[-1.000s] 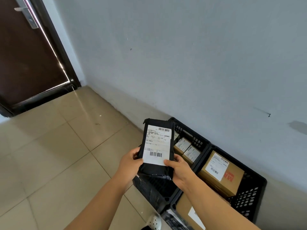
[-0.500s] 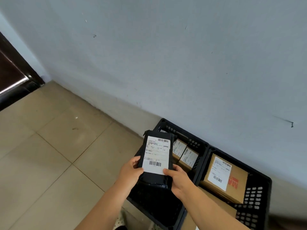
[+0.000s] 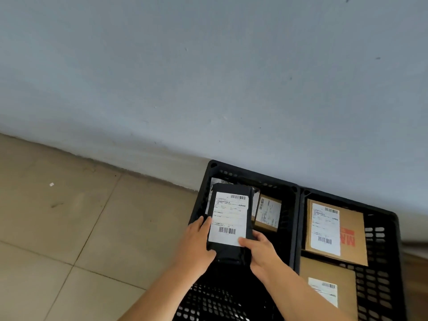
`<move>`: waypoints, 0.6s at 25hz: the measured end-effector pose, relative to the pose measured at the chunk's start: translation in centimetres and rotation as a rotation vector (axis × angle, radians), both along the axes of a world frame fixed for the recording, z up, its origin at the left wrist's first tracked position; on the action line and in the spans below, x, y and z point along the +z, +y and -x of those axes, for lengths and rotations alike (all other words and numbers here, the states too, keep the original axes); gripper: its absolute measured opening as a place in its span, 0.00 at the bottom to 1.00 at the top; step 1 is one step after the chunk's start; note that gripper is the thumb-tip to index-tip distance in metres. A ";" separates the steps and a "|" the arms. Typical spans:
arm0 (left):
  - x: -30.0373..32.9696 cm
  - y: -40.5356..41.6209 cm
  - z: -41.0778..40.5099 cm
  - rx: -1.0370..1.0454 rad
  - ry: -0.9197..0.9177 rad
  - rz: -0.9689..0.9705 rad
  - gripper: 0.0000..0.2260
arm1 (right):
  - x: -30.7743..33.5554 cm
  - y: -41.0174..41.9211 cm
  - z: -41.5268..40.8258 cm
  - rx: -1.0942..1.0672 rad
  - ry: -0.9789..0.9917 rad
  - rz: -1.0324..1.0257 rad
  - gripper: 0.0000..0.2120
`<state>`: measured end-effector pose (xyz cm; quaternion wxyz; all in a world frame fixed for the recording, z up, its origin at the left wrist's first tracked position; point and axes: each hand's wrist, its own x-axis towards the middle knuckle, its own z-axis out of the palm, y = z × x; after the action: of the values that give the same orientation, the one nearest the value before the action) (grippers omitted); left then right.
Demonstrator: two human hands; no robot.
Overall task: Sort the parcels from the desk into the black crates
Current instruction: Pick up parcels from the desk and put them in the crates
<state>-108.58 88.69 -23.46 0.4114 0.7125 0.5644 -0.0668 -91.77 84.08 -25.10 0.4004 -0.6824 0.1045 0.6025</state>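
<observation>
Fingers of your left hand [image 3: 196, 239] and right hand [image 3: 259, 251] gripped the flat black plastic-wrapped parcel [image 3: 229, 225] above the perforated black plastic crate [image 3: 287, 218].

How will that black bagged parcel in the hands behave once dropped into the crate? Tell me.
The black parcel looks like glossy film, so probably slippery. Its crumpled lower end suggests soft, floppy wrapping. The left hand and right hand hold it by thumbs and fingers only, so likely light.

Parcel-sorting room: labelled cartons [image 3: 335, 230] in floor crates [image 3: 384, 230].
</observation>
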 end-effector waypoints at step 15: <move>-11.4 5.5 0.2 -0.531 0.317 -0.419 0.35 | -12.2 6.1 0.5 0.105 -0.092 -0.133 0.22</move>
<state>-108.78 94.23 -34.90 0.1323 0.8837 0.4181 -0.1636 -92.30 90.15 -37.34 0.4169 -0.6859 0.0099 0.5963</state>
